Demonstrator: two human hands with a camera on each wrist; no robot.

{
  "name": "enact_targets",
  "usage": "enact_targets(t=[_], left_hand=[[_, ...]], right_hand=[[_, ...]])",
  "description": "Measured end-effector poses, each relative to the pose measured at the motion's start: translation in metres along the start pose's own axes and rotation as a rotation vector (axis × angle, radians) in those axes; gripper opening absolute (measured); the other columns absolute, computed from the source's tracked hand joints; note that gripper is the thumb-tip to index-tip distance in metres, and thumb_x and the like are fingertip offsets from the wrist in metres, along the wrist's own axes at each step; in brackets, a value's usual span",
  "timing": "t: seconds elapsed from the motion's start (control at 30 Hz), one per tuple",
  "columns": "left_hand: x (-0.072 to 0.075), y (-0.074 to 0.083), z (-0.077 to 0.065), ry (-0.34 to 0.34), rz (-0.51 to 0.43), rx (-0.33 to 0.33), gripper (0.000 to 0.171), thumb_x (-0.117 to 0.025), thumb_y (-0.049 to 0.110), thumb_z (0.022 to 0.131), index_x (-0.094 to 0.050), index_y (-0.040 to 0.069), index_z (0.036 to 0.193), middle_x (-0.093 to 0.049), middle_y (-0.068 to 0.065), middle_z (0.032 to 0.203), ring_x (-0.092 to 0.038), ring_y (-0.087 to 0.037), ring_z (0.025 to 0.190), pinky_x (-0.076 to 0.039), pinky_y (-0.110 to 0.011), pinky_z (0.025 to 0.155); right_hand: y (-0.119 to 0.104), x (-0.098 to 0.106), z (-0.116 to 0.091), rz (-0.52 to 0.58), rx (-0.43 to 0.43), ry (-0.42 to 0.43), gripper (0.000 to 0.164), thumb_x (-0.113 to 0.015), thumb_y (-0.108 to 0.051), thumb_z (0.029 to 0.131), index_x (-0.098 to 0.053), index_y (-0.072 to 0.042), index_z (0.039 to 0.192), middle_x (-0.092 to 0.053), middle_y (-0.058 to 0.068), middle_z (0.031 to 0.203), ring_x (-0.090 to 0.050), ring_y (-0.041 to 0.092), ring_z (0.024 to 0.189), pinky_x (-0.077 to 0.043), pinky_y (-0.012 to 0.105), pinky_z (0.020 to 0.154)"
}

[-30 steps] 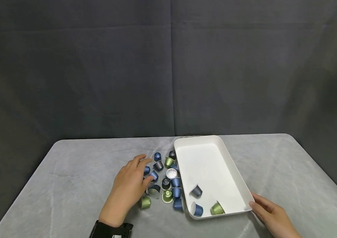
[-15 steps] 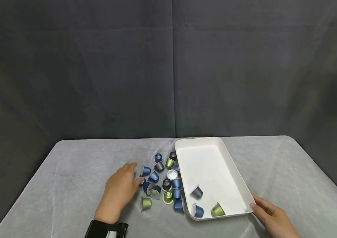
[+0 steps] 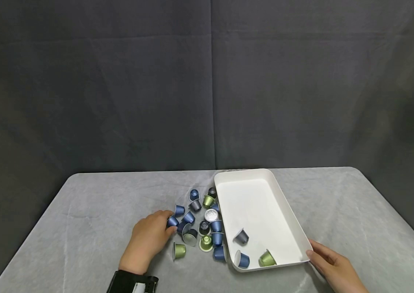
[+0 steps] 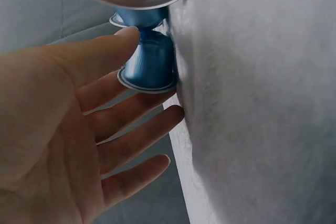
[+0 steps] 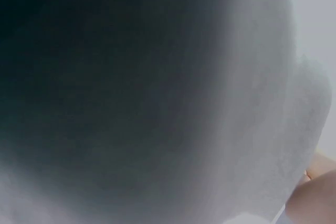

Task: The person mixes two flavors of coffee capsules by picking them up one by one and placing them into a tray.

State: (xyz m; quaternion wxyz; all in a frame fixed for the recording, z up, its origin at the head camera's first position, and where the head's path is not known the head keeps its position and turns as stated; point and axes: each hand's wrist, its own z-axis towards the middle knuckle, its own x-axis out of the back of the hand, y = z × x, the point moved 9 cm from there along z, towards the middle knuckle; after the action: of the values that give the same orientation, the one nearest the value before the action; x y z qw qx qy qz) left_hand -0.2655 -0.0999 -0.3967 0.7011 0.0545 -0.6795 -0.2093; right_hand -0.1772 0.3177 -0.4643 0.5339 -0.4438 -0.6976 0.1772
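Observation:
In the head view, my left hand [image 3: 149, 237] reaches around a blue coffee capsule [image 3: 172, 221] at the left edge of a loose group of capsules. Its thumb is on the near side, its index finger on the far side. The left wrist view shows the thumb overlapping the blue capsule, which stands rim-down, with the other fingers extended behind. My right hand [image 3: 333, 264] pinches the near right corner of a white tray [image 3: 254, 203], thumb at the rim. Inside the tray lie a dark grey capsule [image 3: 242, 236], a blue capsule [image 3: 242, 259] and a green capsule [image 3: 267, 258].
Several blue, black and green capsules crowd the tray's left side, among them a silver-lidded one [image 3: 211, 215]. A green capsule [image 3: 179, 250] lies on its side nearer the front. Grey cloth [image 3: 93, 228] covers the table, and a dark curtain [image 3: 137, 101] hangs behind.
My left hand has drawn back left and toward me from over the group, then its fingers have come around the leftmost blue capsule. My right hand stays at the tray's corner.

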Motion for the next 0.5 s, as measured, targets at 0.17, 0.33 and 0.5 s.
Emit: enact_targets(t=[0.17,0.33,0.5], left_hand=[[-0.0017,0.0021,-0.0002,0.012,0.007,-0.011,0.04,-0.079,0.021,0.084,-0.068,0.006,0.12,-0.069,-0.011,0.111,-0.067,-0.033,0.097,-0.052,-0.051,0.075],[-0.0039,0.003,0.0002,0.032,0.023,-0.029,0.049,-0.084,0.024,0.078,-0.067,0.007,0.121,-0.068,-0.01,0.109,-0.066,-0.033,0.096,-0.051,-0.05,0.074],[-0.005,0.0032,0.0002,0.035,0.046,-0.043,0.044,-0.084,0.024,0.078,-0.069,0.011,0.118,-0.066,-0.009,0.109,-0.064,-0.033,0.097,-0.051,-0.049,0.071]], right_hand=[[-0.0011,-0.0006,-0.0006,0.001,0.013,0.004,0.079,-0.058,-0.056,0.095,-0.042,0.003,0.146,-0.045,0.028,0.143,-0.039,0.046,0.134,-0.044,0.057,0.098],[-0.0014,-0.0007,-0.0013,0.002,0.018,0.003,0.076,-0.057,-0.051,0.097,-0.041,0.004,0.146,-0.045,0.029,0.143,-0.04,0.047,0.134,-0.045,0.056,0.098],[-0.0037,-0.0008,-0.0021,0.018,0.025,0.008,0.073,-0.058,-0.046,0.098,-0.041,0.007,0.145,-0.045,0.03,0.142,-0.043,0.045,0.132,-0.048,0.049,0.097]])
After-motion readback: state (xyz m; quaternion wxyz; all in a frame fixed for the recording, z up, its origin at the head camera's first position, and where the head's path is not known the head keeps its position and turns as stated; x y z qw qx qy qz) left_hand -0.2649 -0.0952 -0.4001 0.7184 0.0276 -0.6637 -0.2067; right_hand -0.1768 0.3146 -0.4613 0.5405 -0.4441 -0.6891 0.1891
